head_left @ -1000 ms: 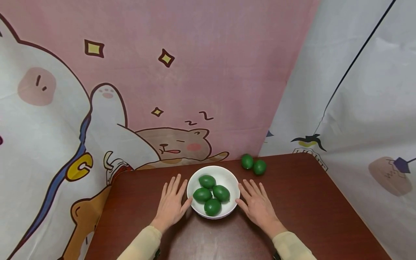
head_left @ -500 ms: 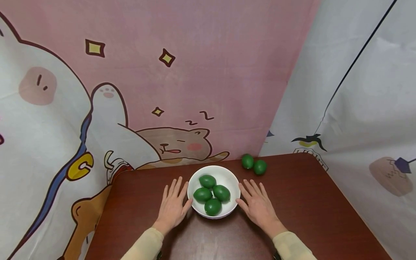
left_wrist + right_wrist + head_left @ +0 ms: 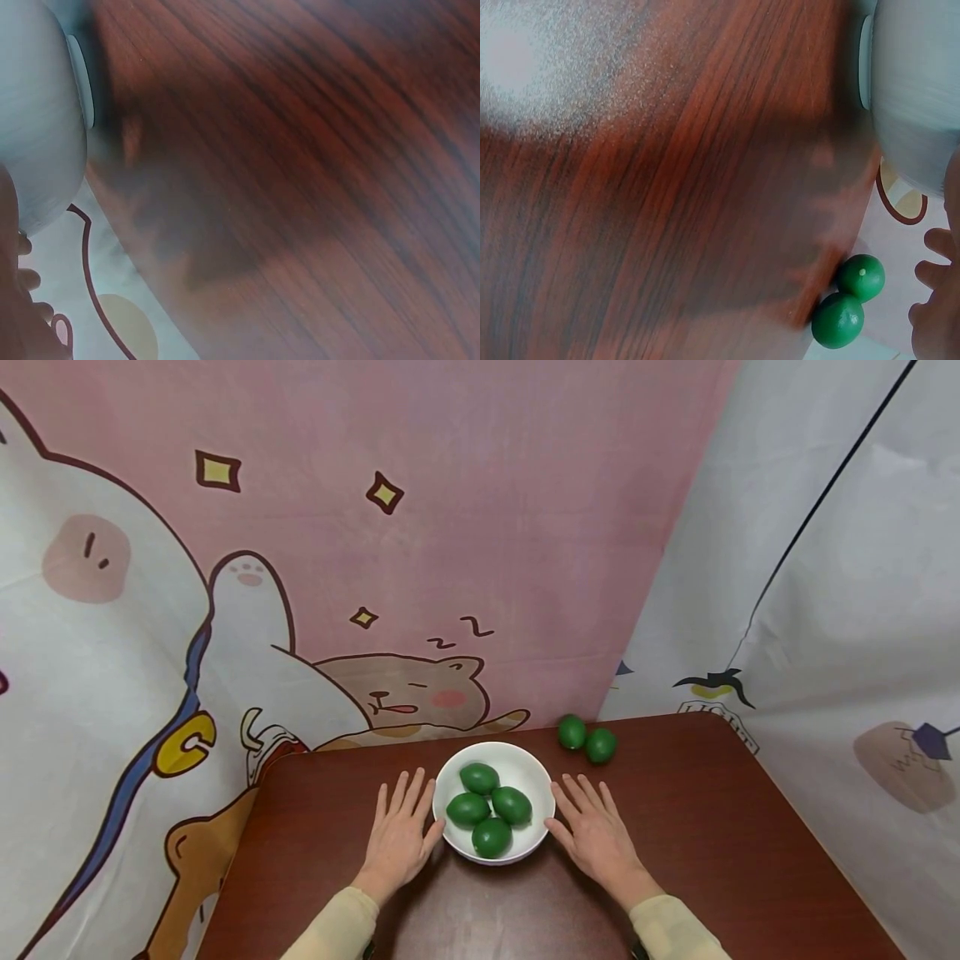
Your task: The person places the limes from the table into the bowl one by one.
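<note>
A white bowl (image 3: 529, 774) stands on the table with several green limes (image 3: 512, 807) lying in it. My left hand (image 3: 397, 843) is at the bowl's left side, its fingers straight and the thumb by the rim. On the right side my right hand (image 3: 597, 843) mirrors it, fingers extended and spread. Whether either hand touches the bowl, I cannot tell for sure. Both wrist views catch the bowl's outer wall (image 3: 41, 112) and only part of each hand. Neither hand grips anything.
Two more limes, one (image 3: 572, 732) beside another (image 3: 601, 746), lie near the table's back edge, right of the bowl. The dark reddish-brown wooden table (image 3: 315, 810) backs onto a cartoon-printed cloth (image 3: 525, 527). A whitish cloth (image 3: 825, 610) hangs along the right.
My left hand's fingertips have shifted very slightly right and toward me. The right hand, the bowl and the limes stay practically where they were.
</note>
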`<control>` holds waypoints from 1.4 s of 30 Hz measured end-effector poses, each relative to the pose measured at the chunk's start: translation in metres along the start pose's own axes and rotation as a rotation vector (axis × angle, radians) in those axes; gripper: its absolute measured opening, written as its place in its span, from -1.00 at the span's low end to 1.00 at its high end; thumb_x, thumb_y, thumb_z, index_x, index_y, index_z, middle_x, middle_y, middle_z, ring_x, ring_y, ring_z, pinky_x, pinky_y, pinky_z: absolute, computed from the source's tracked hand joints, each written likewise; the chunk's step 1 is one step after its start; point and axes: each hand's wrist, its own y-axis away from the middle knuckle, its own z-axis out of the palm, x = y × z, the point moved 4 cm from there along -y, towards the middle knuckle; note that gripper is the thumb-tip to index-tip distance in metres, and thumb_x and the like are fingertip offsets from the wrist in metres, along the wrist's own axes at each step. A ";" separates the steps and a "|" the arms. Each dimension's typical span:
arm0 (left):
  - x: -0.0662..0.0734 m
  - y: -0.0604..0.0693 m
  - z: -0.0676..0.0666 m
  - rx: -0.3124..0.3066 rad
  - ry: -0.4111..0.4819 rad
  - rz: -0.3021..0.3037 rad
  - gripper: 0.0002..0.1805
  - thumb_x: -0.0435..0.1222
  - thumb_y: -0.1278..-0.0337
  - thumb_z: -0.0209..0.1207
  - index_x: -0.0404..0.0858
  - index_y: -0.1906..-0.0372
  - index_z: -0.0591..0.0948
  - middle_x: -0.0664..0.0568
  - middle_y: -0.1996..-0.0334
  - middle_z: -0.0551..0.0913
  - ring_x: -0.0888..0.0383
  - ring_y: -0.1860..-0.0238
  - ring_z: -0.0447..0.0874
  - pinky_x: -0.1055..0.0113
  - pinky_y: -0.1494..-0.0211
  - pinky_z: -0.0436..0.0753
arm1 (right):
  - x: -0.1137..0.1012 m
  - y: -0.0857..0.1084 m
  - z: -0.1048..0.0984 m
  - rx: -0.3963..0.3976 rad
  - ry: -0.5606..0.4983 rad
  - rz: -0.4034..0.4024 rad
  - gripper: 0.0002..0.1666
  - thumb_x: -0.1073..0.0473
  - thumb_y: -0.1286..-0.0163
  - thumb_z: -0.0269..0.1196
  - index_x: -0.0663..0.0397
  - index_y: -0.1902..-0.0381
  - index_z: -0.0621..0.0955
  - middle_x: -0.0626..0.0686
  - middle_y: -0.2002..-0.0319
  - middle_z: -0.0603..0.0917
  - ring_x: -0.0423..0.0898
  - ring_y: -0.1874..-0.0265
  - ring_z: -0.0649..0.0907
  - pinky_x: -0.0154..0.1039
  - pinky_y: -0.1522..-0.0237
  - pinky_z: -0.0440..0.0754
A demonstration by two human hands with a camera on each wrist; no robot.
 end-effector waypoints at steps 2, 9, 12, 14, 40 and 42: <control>0.000 0.000 0.000 0.000 -0.004 0.001 -0.24 0.18 -0.54 -0.10 -0.17 -0.61 0.27 -0.11 -0.65 0.09 -0.15 -0.66 -0.06 -0.25 -0.61 -0.07 | 0.000 0.000 0.000 0.005 -0.001 -0.001 -0.24 -0.23 -0.48 0.24 0.02 -0.49 0.48 0.19 -0.48 0.44 0.23 -0.50 0.35 0.25 -0.55 0.08; -0.001 0.000 -0.002 -0.001 0.000 -0.006 -0.24 0.18 -0.54 -0.09 -0.15 -0.61 0.27 -0.12 -0.64 0.09 -0.15 -0.65 -0.04 -0.27 -0.60 -0.08 | 0.000 -0.002 0.001 0.005 0.002 -0.003 -0.23 -0.24 -0.48 0.23 0.01 -0.49 0.48 0.18 -0.48 0.44 0.23 -0.51 0.35 0.25 -0.54 0.10; -0.001 0.000 -0.003 -0.001 -0.002 -0.006 -0.24 0.18 -0.53 -0.09 -0.15 -0.61 0.27 -0.12 -0.64 0.11 -0.14 -0.65 -0.05 -0.28 -0.60 -0.08 | -0.001 -0.002 0.000 0.001 0.002 -0.005 -0.23 -0.24 -0.48 0.23 0.02 -0.49 0.47 0.19 -0.48 0.44 0.23 -0.51 0.35 0.25 -0.54 0.10; -0.001 0.000 -0.003 -0.001 -0.005 -0.005 -0.23 0.19 -0.53 -0.09 -0.15 -0.61 0.27 -0.14 -0.63 0.12 -0.15 -0.65 -0.05 -0.28 -0.60 -0.07 | -0.001 -0.002 0.000 0.003 0.001 -0.006 -0.23 -0.23 -0.48 0.24 0.02 -0.49 0.48 0.19 -0.48 0.44 0.23 -0.50 0.36 0.25 -0.54 0.10; 0.002 0.002 0.002 -0.002 0.031 -0.026 -0.24 0.16 -0.53 -0.05 -0.17 -0.61 0.26 -0.15 -0.61 0.17 -0.15 -0.63 0.05 -0.25 -0.58 0.04 | 0.028 0.009 -0.008 0.018 -0.051 0.070 -0.25 -0.18 -0.49 0.23 0.09 -0.48 0.47 0.23 -0.49 0.41 0.26 -0.53 0.28 0.27 -0.53 0.04; 0.003 0.003 0.002 -0.003 0.035 -0.027 -0.24 0.15 -0.53 -0.03 -0.17 -0.61 0.25 -0.15 -0.61 0.17 -0.15 -0.63 0.05 -0.25 -0.59 0.03 | 0.031 0.009 -0.009 0.024 -0.049 0.075 -0.25 -0.17 -0.49 0.24 0.10 -0.48 0.48 0.24 -0.49 0.41 0.27 -0.53 0.28 0.28 -0.53 0.05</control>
